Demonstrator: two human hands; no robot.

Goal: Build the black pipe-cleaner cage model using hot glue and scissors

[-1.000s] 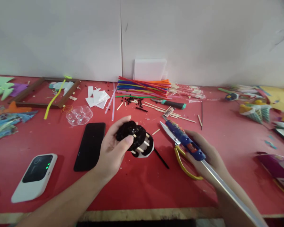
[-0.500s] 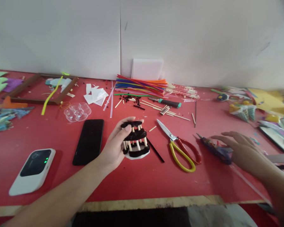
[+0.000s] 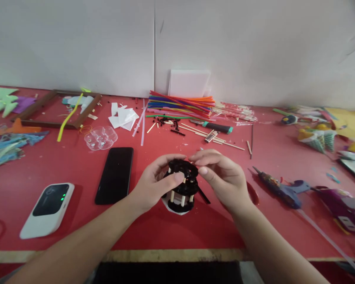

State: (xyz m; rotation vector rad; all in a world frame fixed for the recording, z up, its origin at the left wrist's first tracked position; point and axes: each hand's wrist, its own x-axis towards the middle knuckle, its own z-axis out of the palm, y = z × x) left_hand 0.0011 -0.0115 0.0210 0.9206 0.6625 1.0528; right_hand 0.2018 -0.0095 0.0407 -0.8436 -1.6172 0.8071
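My left hand point(image 3: 162, 181) grips a small tiered model point(image 3: 182, 205) of black fuzzy rings joined by short wooden sticks, its thumb lying across the upper rings. The model is tipped, so the top ring's upper face shows, and a white base peeks out below. Close against the top ring's right edge, my right hand point(image 3: 221, 175) has thumb and forefinger drawn together; whatever is between them is too small to make out. Under that hand the scissors are mostly hidden, with one red handle point(image 3: 253, 193) showing. A glue gun point(image 3: 284, 189) lies to the right, its clear glue stick trailing toward the front edge.
A black phone point(image 3: 114, 175) and a white device with green lights point(image 3: 47, 211) lie on the left. Behind are pipe cleaners point(image 3: 180, 105), a cutter knife point(image 3: 217, 127), thin wooden sticks point(image 3: 233, 146) and paper scraps point(image 3: 124, 118). A purple object point(image 3: 337, 205) is at far right.
My right hand has left the glue gun and come across to the model. My left hand has shifted slightly right and tipped the model, showing its top. The view has turned a little.
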